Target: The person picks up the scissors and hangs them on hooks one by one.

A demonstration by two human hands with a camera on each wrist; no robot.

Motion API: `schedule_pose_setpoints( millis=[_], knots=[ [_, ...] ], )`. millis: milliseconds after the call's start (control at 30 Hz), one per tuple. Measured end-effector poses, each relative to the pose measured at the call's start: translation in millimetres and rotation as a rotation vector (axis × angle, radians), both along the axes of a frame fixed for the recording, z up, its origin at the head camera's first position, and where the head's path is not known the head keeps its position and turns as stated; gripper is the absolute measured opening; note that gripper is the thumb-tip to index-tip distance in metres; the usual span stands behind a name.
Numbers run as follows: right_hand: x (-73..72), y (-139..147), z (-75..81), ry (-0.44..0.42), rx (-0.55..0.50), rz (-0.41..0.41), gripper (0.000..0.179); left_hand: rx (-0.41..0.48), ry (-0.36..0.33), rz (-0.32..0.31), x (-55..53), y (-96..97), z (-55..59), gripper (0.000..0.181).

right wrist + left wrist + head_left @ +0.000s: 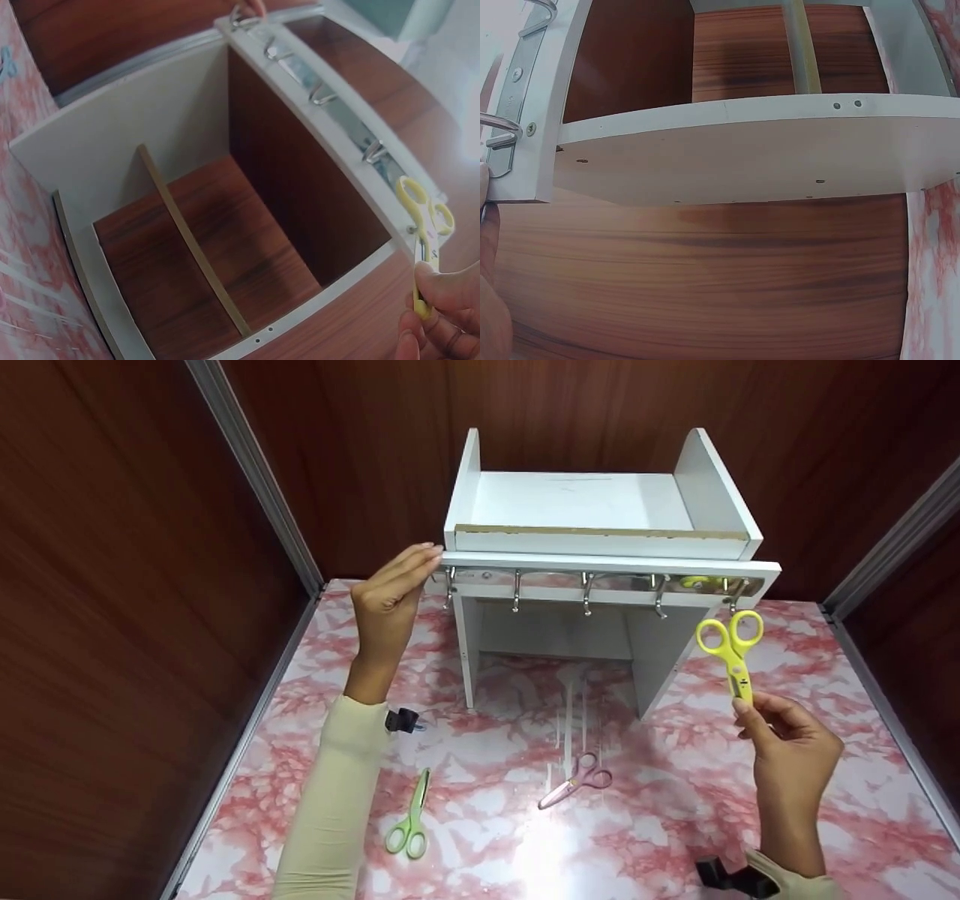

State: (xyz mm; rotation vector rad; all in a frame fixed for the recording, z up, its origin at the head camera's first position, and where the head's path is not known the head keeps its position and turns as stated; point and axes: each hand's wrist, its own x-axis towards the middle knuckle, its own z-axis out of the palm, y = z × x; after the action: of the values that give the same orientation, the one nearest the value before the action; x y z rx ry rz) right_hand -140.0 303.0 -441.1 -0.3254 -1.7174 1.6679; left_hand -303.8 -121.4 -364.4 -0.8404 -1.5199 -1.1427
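Note:
Yellow scissors (739, 664) are pinched at the blade end between the thumb and fingers of my right hand (796, 757), with the handle loops pointing up. Those loops are just below and in front of the rightmost hook (735, 598) on the rack, apart from it in the head view. My left hand (394, 596) has its fingers extended against the left end of the hook rail (551, 579); its thumb is mostly hidden. In the right wrist view the yellow scissors (425, 217) overlap the rail's near end.
A white shelf unit (555, 637) carries the rail with several metal hooks. Green scissors (411, 825) and pink scissors (577, 781) lie on the red-and-white marbled surface (487, 810). Brown wood-grain panels (375, 457) enclose the back and sides.

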Motion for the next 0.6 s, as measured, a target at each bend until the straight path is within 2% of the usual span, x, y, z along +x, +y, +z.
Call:
schedule_pose_setpoints(
  millis=[233,600],
  knots=[
    [-4.5,-2.0,-4.8,0.028,0.019,0.018,0.023,0.000,-0.003,0.000,-1.0,-1.2,-1.1,0.020],
    [-8.3,-6.2,-9.0,0.017,0.056,0.007,0.021,0.001,-0.003,0.011,-0.5,-2.3,-0.9,0.019]
  ],
)
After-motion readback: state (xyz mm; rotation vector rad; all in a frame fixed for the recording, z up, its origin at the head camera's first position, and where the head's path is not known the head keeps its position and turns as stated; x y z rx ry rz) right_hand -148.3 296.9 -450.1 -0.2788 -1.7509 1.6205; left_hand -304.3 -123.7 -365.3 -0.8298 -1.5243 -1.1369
